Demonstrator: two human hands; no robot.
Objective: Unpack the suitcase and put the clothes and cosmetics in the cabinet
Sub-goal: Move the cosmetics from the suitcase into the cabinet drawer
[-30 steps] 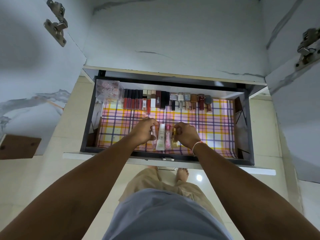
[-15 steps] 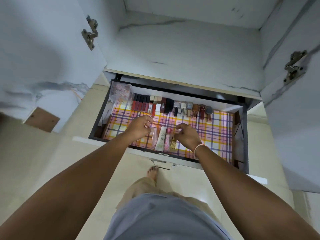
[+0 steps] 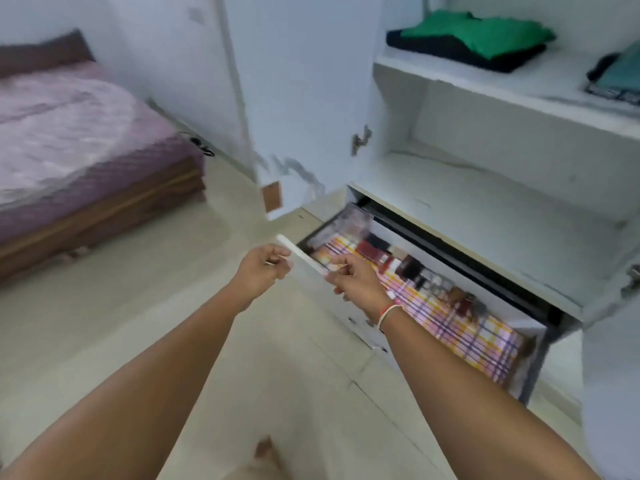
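The cabinet's drawer [image 3: 313,268] stands pulled out, lined with plaid paper [image 3: 467,329]. A row of lipsticks and small cosmetic bottles [image 3: 415,271] stands along its back wall, with a clear box [image 3: 349,223] in the far corner. My left hand [image 3: 263,273] hovers just outside the drawer's front corner, fingers loosely curled, holding nothing. My right hand [image 3: 358,284] hangs over the drawer's front edge, also with nothing in it. Folded green and dark clothes [image 3: 478,34] lie on the upper shelf. The frame is blurred by motion.
An open white cabinet door [image 3: 294,98] hangs just left of the drawer. A bare shelf [image 3: 467,209] sits above the drawer, and more folded clothes [image 3: 620,76] lie at the top right. A bed with a purple cover [image 3: 69,133] fills the left side across the tiled floor.
Both hands have let go of the small bottles and lifted out to the drawer's front edge. My view has swung left, showing the bed and upper shelves.
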